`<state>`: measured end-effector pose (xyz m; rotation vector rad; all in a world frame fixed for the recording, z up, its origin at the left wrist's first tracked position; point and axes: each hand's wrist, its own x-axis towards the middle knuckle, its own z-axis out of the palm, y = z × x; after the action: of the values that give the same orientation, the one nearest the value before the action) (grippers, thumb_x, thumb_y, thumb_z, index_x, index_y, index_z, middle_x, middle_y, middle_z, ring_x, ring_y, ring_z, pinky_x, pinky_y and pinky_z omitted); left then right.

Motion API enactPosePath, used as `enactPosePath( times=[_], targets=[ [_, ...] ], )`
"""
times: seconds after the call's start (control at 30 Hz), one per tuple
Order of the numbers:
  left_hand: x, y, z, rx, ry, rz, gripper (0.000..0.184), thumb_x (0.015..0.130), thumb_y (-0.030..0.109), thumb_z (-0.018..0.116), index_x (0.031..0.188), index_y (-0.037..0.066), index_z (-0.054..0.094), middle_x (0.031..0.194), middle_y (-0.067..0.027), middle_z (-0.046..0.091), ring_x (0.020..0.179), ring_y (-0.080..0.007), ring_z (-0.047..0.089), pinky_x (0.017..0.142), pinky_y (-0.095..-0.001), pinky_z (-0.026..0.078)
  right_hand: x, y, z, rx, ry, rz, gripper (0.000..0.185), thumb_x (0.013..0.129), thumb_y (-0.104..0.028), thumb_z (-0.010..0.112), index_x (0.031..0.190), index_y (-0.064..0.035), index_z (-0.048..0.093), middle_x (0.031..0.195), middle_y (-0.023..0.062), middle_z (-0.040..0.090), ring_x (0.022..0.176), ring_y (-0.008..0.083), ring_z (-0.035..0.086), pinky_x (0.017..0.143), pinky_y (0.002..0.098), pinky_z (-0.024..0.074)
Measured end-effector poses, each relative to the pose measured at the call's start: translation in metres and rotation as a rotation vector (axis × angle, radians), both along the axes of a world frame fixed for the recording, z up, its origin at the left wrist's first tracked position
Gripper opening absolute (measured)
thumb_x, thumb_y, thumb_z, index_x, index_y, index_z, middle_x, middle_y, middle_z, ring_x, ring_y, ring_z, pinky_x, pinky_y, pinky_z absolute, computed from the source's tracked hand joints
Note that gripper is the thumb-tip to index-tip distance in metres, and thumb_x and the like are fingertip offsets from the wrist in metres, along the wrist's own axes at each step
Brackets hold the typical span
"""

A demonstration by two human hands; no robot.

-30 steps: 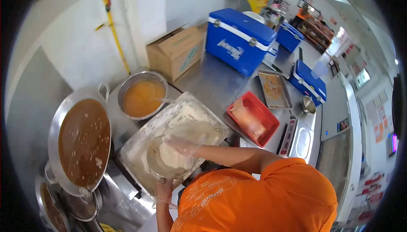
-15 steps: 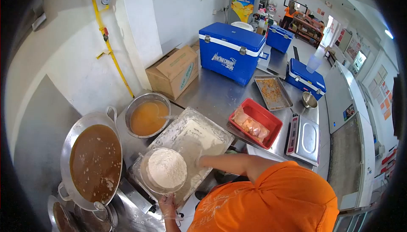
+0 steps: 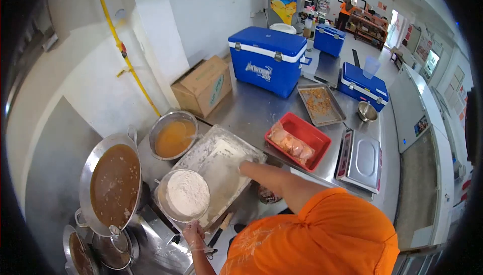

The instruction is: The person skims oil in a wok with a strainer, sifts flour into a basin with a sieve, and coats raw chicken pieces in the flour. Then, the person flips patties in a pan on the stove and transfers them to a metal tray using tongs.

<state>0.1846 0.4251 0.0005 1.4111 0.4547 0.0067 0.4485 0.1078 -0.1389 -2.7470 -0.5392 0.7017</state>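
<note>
The bench (image 3: 246, 106) before you runs off toward 1 o'clock. Nearer lies the floury tray (image 3: 202, 147), with the wide pan (image 3: 86, 194) of brown liquid at its 9 o'clock, the red tub (image 3: 317, 136) at its 2 o'clock and the steel basin (image 3: 158, 123) at its 10 o'clock. Working toward the tray's middle should spare all three.

The strainer (image 3: 164, 200) is over the tray's 8 o'clock end, reaching its edge; hold it level and a little further in, so any spill lands inside. It looks round, with a metal rim. The flour (image 3: 188, 193) heaped in it is off-white, dry-looking and gently domed, and would likely slide if you tip the rim.

Your left hand (image 3: 193, 235), at the strainer's 6 o'clock, has its fingers clenched on the rim or handle; I cannot tell which. Your right hand (image 3: 232, 170), at the strainer's 2 o'clock, blurs into the tray, so I cannot tell whether its fingers are grasping or released.
</note>
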Motion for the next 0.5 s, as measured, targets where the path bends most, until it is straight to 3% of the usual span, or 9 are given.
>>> enactPosePath(
  times=[0.03,0.07,0.23,0.33,0.47,0.5],
  targets=[
    [-0.001,-0.001,-0.010,-0.041,0.012,0.028,0.023,0.088,0.015,0.064,0.070,0.010,0.050,0.051,0.0027,0.041,0.037,-0.0069,0.033,0.033,-0.0236,0.022,-0.003,-0.008,-0.002,-0.026,0.017,0.007,0.035,0.081,-0.030,0.060,0.104,-0.0032,0.065,0.099,0.0155,0.066,0.095,0.0292,0.063,0.083,0.0419,0.0496],
    [0.003,-0.013,0.007,0.012,0.190,0.064,0.023,0.087,0.015,0.064,0.070,0.010,0.049,0.054,0.0027,0.043,0.039,-0.0070,0.035,0.033,-0.0227,0.024,-0.006,-0.015,-0.012,-0.046,0.030,0.009,0.035,0.081,-0.031,0.060,0.103,-0.0031,0.065,0.099,0.0156,0.066,0.094,0.0291,0.063,0.083,0.0420,0.0497],
    [0.000,-0.015,-0.012,0.016,0.014,0.041,0.025,0.089,0.017,0.061,0.069,0.011,0.047,0.054,0.0033,0.043,0.040,-0.0062,0.036,0.035,-0.0222,0.027,-0.023,0.028,-0.053,0.013,0.083,0.092,0.036,0.081,-0.032,0.061,0.102,-0.0029,0.066,0.097,0.0160,0.067,0.092,0.0290,0.064,0.081,0.0422,0.0504],
    [-0.002,-0.014,-0.016,0.025,-0.063,0.048,0.039,0.093,0.017,0.056,0.057,0.015,0.040,0.048,0.0039,0.038,0.038,-0.0071,0.035,0.036,-0.0243,0.024,-0.046,0.101,-0.077,0.065,0.136,0.266,0.037,0.080,-0.033,0.061,0.101,-0.0028,0.067,0.096,0.0162,0.067,0.091,0.0289,0.065,0.081,0.0424,0.0508],
    [-0.003,-0.022,-0.003,-0.048,-0.114,0.121,0.033,0.094,0.025,0.059,0.066,0.012,0.048,0.050,0.0033,0.041,0.037,-0.0073,0.035,0.034,-0.0237,0.025,-0.049,0.170,-0.078,0.076,0.175,0.576,0.037,0.080,-0.034,0.062,0.100,-0.0027,0.068,0.095,0.0165,0.068,0.089,0.0287,0.065,0.079,0.0426,0.0513],
    [-0.003,-0.022,0.001,-0.053,-0.090,0.145,0.032,0.094,0.026,0.059,0.067,0.011,0.050,0.050,0.0033,0.041,0.037,-0.0074,0.035,0.034,-0.0235,0.025,-0.048,0.166,-0.049,0.123,0.071,0.639,0.042,0.080,-0.037,0.063,0.103,-0.0023,0.068,0.096,0.0171,0.068,0.090,0.0298,0.066,0.080,0.0423,0.0514]
  ],
)
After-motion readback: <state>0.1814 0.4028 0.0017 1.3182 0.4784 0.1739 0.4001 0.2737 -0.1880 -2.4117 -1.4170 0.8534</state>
